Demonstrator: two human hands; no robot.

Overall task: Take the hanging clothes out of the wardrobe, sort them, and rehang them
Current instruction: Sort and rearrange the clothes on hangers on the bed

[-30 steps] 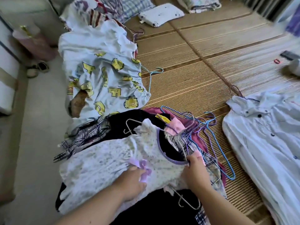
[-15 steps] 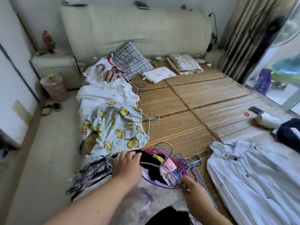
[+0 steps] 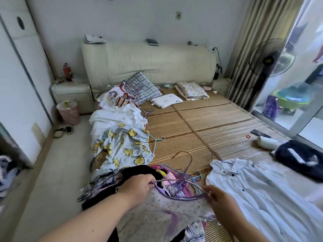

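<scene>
A white floral top with purple trim [image 3: 164, 208] is lifted off the clothes pile at the bed's near edge, still on its wire hanger [image 3: 181, 179]. My left hand [image 3: 138, 186] grips the top's left shoulder and the hanger end. My right hand [image 3: 218, 199] pinches the right shoulder and the hanger's other end. Under it lie dark and pink garments with several blue and purple hangers [image 3: 194, 175]. A pale blue cartoon-print garment [image 3: 125, 147] lies further back on the left. A white buttoned shirt [image 3: 262, 193] is spread flat on the right.
The bed's bamboo mat [image 3: 209, 130] stretches ahead, with pillows [image 3: 166, 100] by the headboard. A dark garment [image 3: 300, 158] and a white bottle [image 3: 266, 142] lie at the right. The wardrobe [image 3: 19, 81] stands on the left; a pink bin [image 3: 69, 112] and slippers sit on the floor.
My hands moved from pressing the floral top flat to gripping its shoulders, and the top with its hanger has been lifted. The view tilted up from the pile to the whole bed.
</scene>
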